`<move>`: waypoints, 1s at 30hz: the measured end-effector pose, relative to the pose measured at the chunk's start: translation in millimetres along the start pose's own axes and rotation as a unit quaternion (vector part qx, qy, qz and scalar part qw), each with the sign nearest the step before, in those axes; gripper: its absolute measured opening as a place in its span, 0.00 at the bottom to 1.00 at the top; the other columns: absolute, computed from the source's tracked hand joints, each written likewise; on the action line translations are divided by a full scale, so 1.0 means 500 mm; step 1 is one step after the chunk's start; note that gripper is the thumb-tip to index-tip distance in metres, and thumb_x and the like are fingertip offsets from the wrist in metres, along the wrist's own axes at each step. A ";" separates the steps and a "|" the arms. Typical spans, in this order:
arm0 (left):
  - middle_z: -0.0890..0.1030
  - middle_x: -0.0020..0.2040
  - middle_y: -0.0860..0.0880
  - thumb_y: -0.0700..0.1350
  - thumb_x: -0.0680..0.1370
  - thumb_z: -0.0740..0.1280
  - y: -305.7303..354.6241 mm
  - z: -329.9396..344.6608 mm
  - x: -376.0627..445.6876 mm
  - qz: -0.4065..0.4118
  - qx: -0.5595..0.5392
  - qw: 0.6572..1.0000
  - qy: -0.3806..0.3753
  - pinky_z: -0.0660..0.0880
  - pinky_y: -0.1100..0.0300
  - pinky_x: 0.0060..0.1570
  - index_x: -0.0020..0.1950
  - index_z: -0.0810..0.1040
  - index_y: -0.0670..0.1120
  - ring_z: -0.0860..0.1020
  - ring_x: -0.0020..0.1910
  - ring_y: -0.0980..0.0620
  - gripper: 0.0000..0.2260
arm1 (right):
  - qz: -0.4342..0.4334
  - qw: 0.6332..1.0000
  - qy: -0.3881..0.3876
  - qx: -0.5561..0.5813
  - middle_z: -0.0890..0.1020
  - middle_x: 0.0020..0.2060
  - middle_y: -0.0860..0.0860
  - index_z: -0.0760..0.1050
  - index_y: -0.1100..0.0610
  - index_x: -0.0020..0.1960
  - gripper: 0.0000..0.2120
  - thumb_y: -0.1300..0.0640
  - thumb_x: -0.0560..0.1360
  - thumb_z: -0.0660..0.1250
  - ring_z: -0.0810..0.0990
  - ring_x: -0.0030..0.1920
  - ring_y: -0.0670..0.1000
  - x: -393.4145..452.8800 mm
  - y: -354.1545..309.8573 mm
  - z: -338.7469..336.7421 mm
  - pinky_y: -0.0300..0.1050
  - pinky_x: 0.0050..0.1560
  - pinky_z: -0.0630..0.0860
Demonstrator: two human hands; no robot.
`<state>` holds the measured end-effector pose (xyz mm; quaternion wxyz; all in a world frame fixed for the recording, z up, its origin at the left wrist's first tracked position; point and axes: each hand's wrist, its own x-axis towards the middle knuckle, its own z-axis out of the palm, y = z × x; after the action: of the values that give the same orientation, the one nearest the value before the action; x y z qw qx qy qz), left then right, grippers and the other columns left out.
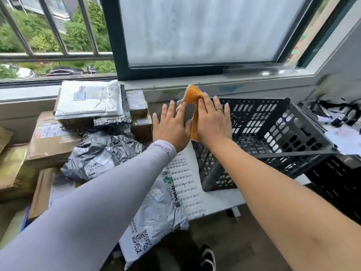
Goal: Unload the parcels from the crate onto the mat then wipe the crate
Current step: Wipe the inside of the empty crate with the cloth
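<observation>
Here, in the head view, both hands stand nearly flat-fingered with an orange cloth (192, 106) sandwiched between the left hand (171, 127) and the right hand (213, 122), above the near-left corner of the black crate (273, 133), which looks emptied. To wipe well, I judge the cloth should be spread and pressed along the slotted walls. Parcels (91, 137) lie piled to the left; a grey mailer (156, 212) drapes just beside the crate, near the wiping path.

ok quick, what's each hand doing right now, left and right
Left hand: fingers straight, pressed flat against the orange cloth, not curled round it.
Right hand: fingers straight, pressing the cloth from the other side.
</observation>
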<state>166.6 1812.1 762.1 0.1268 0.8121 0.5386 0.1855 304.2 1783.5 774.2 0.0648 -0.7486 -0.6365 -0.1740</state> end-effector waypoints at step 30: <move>0.81 0.54 0.47 0.42 0.82 0.65 0.448 0.022 0.274 0.096 -0.106 0.982 0.127 0.77 0.50 0.46 0.60 0.75 0.47 0.79 0.47 0.45 0.07 | -0.086 0.944 -0.057 0.312 0.73 0.54 0.54 0.74 0.51 0.67 0.20 0.64 0.77 0.62 0.77 0.56 0.59 0.228 0.515 -0.042 0.56 0.53 0.78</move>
<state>404.8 1851.3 865.6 0.1248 0.8117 0.4470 0.3546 566.2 1836.3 865.1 0.2434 -0.6422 -0.7234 0.0714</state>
